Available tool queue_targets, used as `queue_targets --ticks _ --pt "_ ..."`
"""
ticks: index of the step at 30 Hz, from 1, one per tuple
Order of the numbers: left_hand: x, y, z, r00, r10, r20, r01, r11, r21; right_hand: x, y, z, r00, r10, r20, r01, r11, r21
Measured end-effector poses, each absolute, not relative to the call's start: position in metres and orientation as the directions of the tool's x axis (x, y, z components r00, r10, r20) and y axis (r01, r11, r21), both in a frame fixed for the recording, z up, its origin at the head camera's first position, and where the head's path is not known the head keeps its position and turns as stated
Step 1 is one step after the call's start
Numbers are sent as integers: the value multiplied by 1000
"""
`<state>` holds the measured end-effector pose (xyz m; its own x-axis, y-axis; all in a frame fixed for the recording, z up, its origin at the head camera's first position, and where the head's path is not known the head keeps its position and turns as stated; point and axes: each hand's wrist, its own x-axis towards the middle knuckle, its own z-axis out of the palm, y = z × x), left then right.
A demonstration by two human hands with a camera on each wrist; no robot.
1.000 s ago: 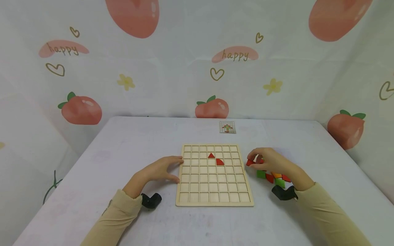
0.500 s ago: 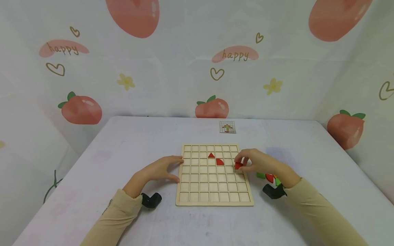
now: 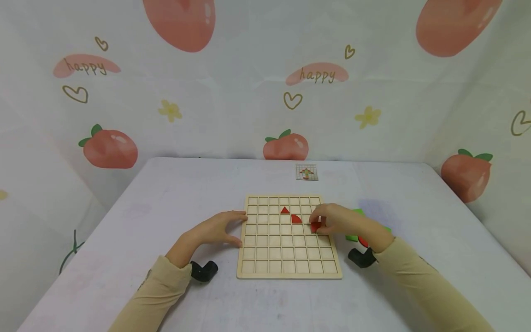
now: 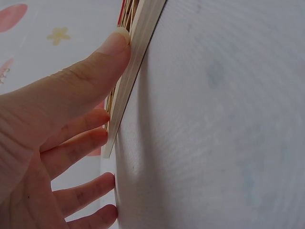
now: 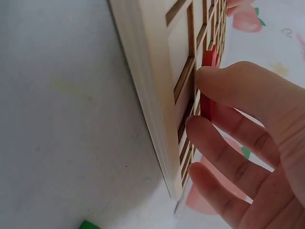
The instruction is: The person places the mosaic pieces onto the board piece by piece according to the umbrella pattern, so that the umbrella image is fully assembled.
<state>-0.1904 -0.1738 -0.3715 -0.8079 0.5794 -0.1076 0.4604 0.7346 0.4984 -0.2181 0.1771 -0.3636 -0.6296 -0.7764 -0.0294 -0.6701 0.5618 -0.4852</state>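
A square wooden grid board [image 3: 275, 253] lies on the table between both hands. In two of its cells, in the upper middle, sit a red triangle [image 3: 284, 210] and a red quarter-circle piece [image 3: 296, 219]. My right hand [image 3: 338, 219] pinches a red block [image 5: 206, 102] between thumb and fingers, over the board's right-hand cells; its full shape is partly hidden by the fingers. At the left edge of the board my left hand [image 3: 213, 228] rests with fingers extended, and in the left wrist view its thumb [image 4: 114, 43] touches the wooden rim.
Green blocks [image 3: 351, 238] and a red block [image 3: 363, 241] lie right of the board, partly under the right forearm. A small pattern card [image 3: 307, 172] lies behind the board. Black wrist devices [image 3: 204, 271] are on both wrists. A printed curtain [image 3: 232, 92] hangs behind the table.
My right hand has moved left from the loose blocks onto the board, carrying the red block with it. The left hand and the board have stayed in place.
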Motion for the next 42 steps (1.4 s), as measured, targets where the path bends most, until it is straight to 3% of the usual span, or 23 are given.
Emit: queue_targets --ticks 26,34,42 --pt "-190 -172 -371 -815 566 -122 442 744 500 -218 167 -368 -586 -810 4 -732 527 -432" --pt "-190 -173 -372 -811 572 -118 446 737 509 -220 167 -370 -545 -838 38 -770 482 -419" --pt "-190 -174 -372 -809 576 -117 447 733 513 -217 168 -368 -559 -829 20 -743 490 -456"
